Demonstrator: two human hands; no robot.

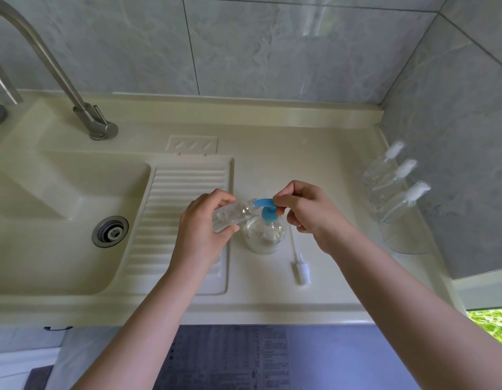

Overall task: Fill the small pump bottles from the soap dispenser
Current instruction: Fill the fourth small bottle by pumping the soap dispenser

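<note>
Your left hand is wrapped around a small clear bottle, thumb near its neck and fingers curled under its body. You hold it tipped almost on its side, long axis running left to right, with the uncapped mouth pointing right toward the soap dispenser. That mouth sits right under the tip of the dispenser's blue pump head; whether it touches the spout cannot be told. This is the relation the coming move turns on: the spout points left, the bottle's opening meets it from the left, and the two have to stay lined up.

Your right hand comes at the dispenser from the right. Its fingers are curled and its fingertips pinch or press the back of the blue pump head, ready, it seems, to push down. Being on top of the pump, it is the hand to do the pressing; the left only needs to steady the mouth.

Moving out from the dispenser: just to its right, on the surface, lies a loose white pump top with its long tube pointing away from you. Well to the right of the dispenser, against the wall, stand three more small bottles with white pumps fitted. To its left lie the ribbed drainboard and, beyond that, the sink.
</note>
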